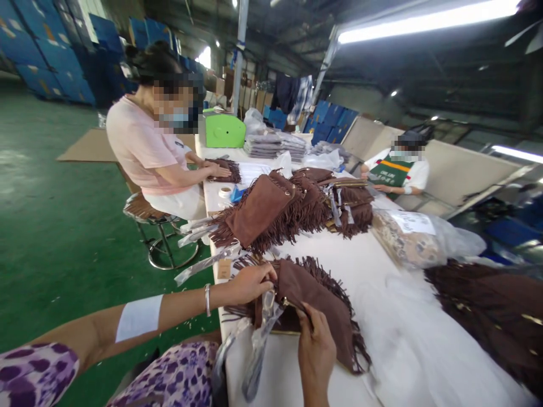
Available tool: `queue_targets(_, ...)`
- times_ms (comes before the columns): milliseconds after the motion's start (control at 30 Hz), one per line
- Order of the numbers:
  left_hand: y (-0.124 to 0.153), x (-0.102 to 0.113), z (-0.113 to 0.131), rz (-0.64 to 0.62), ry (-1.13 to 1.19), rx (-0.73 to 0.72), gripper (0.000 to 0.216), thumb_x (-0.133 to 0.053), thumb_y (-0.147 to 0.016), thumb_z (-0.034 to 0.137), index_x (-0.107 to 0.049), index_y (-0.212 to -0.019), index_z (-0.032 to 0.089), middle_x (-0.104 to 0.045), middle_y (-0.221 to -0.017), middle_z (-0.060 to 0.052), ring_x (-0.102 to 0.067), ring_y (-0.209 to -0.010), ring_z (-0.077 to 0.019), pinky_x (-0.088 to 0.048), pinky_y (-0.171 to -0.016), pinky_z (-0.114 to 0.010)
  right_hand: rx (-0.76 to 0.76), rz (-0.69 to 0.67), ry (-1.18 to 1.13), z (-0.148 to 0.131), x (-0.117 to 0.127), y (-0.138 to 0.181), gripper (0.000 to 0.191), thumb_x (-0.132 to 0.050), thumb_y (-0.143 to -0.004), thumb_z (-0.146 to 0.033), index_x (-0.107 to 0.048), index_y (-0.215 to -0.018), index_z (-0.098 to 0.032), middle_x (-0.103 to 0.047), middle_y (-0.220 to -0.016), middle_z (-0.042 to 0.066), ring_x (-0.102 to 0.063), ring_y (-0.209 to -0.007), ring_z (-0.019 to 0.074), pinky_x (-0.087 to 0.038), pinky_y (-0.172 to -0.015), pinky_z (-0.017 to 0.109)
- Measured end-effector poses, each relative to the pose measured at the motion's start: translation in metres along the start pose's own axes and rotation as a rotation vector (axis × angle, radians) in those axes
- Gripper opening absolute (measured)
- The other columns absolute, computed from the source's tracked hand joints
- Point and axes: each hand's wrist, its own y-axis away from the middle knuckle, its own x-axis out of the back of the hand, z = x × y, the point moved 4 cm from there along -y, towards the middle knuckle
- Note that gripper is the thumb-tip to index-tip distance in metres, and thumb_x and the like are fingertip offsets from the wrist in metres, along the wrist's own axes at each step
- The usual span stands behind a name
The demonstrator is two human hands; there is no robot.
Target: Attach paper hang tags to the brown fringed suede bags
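A brown suede fringed bag [316, 297] lies on the white table [382, 265] right in front of me. My left hand [250, 282] is closed on its upper left edge, fingers curled over the rim. My right hand [316, 350] pinches the bag's front flap from below, thumb and fingers pressed together. A clear plastic strip [261, 333] hangs down from the bag between my two hands.
A pile of the same brown fringed bags [288, 206] sits further along the table. More brown fringe [492, 305] lies at the right, beside a clear plastic bag [419, 237]. One person [148, 147] sits on a stool at left, another [396, 167] across the table. Folded stacks [274, 144] stand at the far end.
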Motion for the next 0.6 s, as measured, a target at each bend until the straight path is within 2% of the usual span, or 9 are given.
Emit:
queue_targets(67, 0.004, 0.010, 0.012, 0.147, -0.259, -0.141, 0.025, -0.047, -0.087, 0.016, -0.057, -0.110, 0.019, -0.059, -0.110, -0.008, -0.055, -0.105, -0.0232, -0.042, -0.096, -0.039, -0.028, -0.033, -0.027, 0.004, -0.009, 0.003, 0.042, -0.040, -0.095, -0.053, -0.065, -0.109, -0.022, -0.066, -0.105, 0.004, -0.061, -0.099, 0.0201, -0.044, -0.088, 0.032)
queue_targets(100, 0.009, 0.011, 0.014, 0.193, -0.315, -0.182, 0.027, -0.045, -0.088, 0.016, -0.055, -0.113, 0.020, -0.056, -0.118, -0.009, -0.052, -0.113, -0.0241, -0.039, -0.102, -0.040, -0.038, -0.044, -0.031, 0.006, -0.013, 0.005, 0.043, -0.039, -0.095, -0.054, -0.065, -0.109, -0.022, -0.066, -0.104, 0.005, -0.061, -0.099, 0.0205, -0.044, -0.088, 0.033)
queue_targets(167, 0.021, 0.007, 0.009, 0.219, -0.284, -0.199, 0.027, -0.049, -0.089, 0.020, -0.053, -0.115, 0.020, -0.052, -0.125, -0.009, -0.048, -0.119, -0.0239, -0.037, -0.105, -0.039, -0.047, -0.046, -0.029, 0.009, -0.017, 0.007, 0.044, -0.039, -0.095, -0.055, -0.065, -0.110, -0.022, -0.066, -0.105, 0.005, -0.060, -0.099, 0.0211, -0.043, -0.089, 0.033)
queue_targets(233, 0.032, -0.005, -0.004, 0.201, -0.153, -0.083, 0.032, -0.060, -0.084, 0.029, -0.051, -0.114, 0.021, -0.054, -0.119, -0.008, -0.053, -0.110, -0.0239, -0.043, -0.097, -0.038, -0.042, -0.041, -0.031, 0.010, -0.018, 0.008, 0.045, -0.039, -0.095, -0.055, -0.065, -0.110, -0.022, -0.066, -0.105, 0.006, -0.060, -0.100, 0.0212, -0.043, -0.089, 0.033)
queue_targets(333, 0.040, -0.033, -0.023, 0.211, 0.052, 0.179, 0.051, -0.072, -0.072, 0.037, -0.049, -0.113, 0.019, -0.058, -0.108, -0.007, -0.058, -0.097, -0.0245, -0.047, -0.087, -0.038, -0.021, -0.027, -0.034, 0.010, -0.016, 0.006, 0.045, -0.039, -0.095, -0.054, -0.065, -0.109, -0.020, -0.066, -0.105, 0.007, -0.060, -0.099, 0.0214, -0.043, -0.090, 0.033)
queue_targets(433, 0.037, -0.058, -0.024, 0.298, 0.266, 0.279, 0.049, -0.073, -0.070, 0.033, -0.050, -0.111, 0.019, -0.061, -0.105, -0.007, -0.059, -0.097, -0.0244, -0.047, -0.087, -0.038, 0.011, -0.007, -0.022, 0.009, -0.014, 0.005, 0.042, -0.041, -0.096, -0.052, -0.065, -0.110, -0.020, -0.066, -0.105, 0.007, -0.060, -0.099, 0.0209, -0.043, -0.090, 0.032)
queue_targets(533, 0.032, -0.075, -0.019, 0.198, 0.511, 0.335, 0.029, -0.064, -0.076, 0.029, -0.055, -0.101, 0.019, -0.064, -0.092, -0.005, -0.061, -0.080, -0.0205, -0.050, -0.072, -0.033, 0.058, 0.013, 0.001, 0.010, -0.012, 0.005, 0.039, -0.043, -0.096, -0.049, -0.064, -0.111, -0.019, -0.066, -0.105, 0.006, -0.061, -0.098, 0.0198, -0.043, -0.090, 0.030)
queue_targets(600, 0.034, -0.072, -0.019, 0.092, 0.566, 0.374, 0.036, -0.062, -0.075, 0.027, -0.055, -0.109, 0.019, -0.065, -0.095, -0.006, -0.060, -0.065, -0.0173, -0.049, -0.059, -0.029, 0.085, 0.021, 0.023, 0.012, -0.012, 0.006, 0.039, -0.043, -0.096, -0.048, -0.064, -0.112, -0.019, -0.066, -0.104, 0.006, -0.061, -0.097, 0.0198, -0.043, -0.090, 0.031)
